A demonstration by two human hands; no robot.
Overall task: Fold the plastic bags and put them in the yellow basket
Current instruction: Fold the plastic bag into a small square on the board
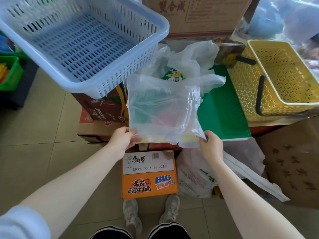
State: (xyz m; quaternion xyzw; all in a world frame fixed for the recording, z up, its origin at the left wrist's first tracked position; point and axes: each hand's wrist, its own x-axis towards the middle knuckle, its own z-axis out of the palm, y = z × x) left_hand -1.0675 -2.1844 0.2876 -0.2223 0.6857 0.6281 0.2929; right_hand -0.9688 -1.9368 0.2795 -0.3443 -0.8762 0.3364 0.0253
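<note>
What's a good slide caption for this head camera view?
Both hands, left hand and right hand, pinch a clear plastic bag by its near corners; yellow basket waits at right.

The floor (43,121) is laid with pale beige tiles crossed by thin grout lines. Stacked cardboard boxes (198,16) are set at the back, and a large brown carton (293,163) is placed at the right. A green crate (10,73) is seen at the left edge. The room is evenly lit by soft daylight.
</note>
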